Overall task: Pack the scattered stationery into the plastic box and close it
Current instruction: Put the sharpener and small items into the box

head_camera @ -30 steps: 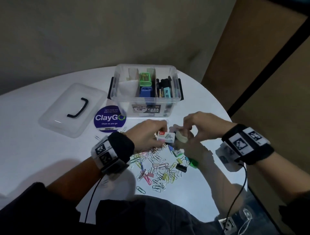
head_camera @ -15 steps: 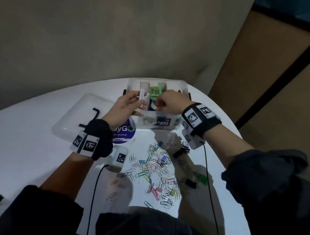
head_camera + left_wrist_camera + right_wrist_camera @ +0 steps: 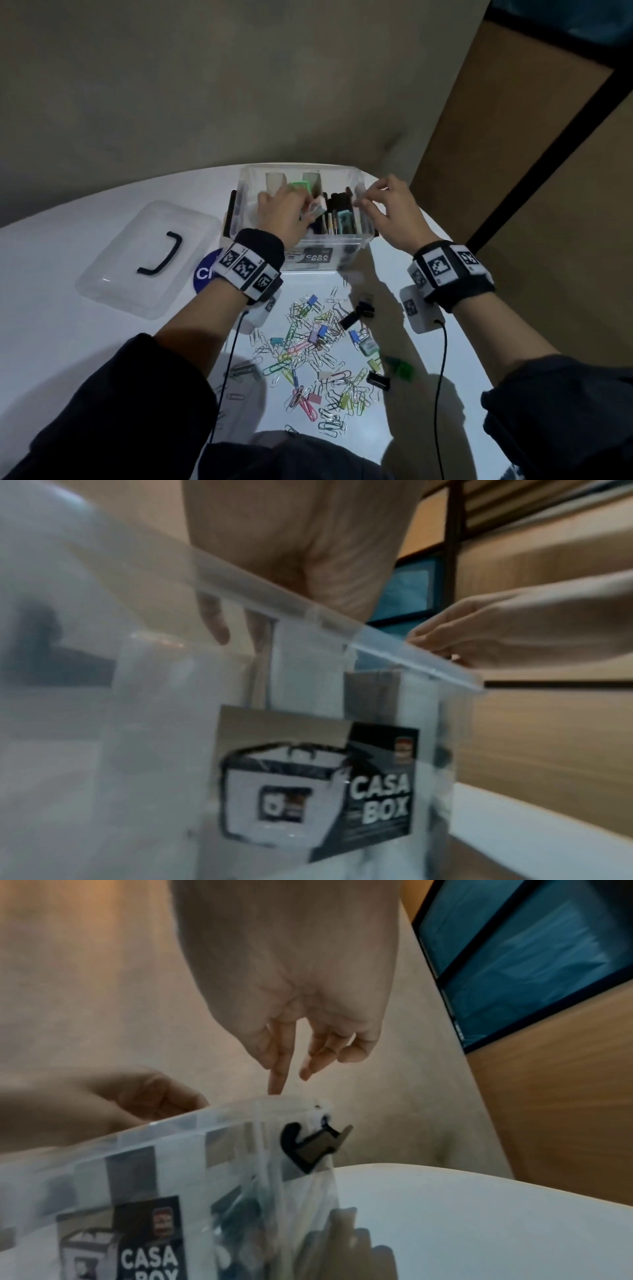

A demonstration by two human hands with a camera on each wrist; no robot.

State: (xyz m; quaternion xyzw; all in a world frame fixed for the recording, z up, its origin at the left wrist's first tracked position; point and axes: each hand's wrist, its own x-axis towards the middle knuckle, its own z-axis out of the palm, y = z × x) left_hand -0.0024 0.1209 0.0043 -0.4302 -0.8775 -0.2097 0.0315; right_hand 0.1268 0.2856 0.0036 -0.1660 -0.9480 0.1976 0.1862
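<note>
The clear plastic box (image 3: pixel 363 240) stands open at the table's far side, with pens and other stationery upright in its compartments. My left hand (image 3: pixel 301 209) reaches into its middle and grips a small white box (image 3: pixel 317 208), tilted among the contents. My right hand (image 3: pixel 366 202) hovers over the box's right end with its fingers loosely bent and nothing in them; in the right wrist view its fingertips (image 3: pixel 276 1088) point down at the rim (image 3: pixel 260 1104). Loose paper clips (image 3: pixel 318 349) and binder clips (image 3: pixel 359 310) lie scattered in front of the box.
The clear lid (image 3: pixel 137 260) with its black handle lies flat to the left of the box. A round blue sticker (image 3: pixel 203 274) sits partly under my left wrist. A green clip (image 3: pixel 400 368) lies at the right of the pile. A black latch (image 3: pixel 308 1142) hangs on the box's right end.
Both hands rose from the clip pile to the box. My left hand went down inside with the white box. My right hand shifted to the box's right end and no longer holds the tape roll.
</note>
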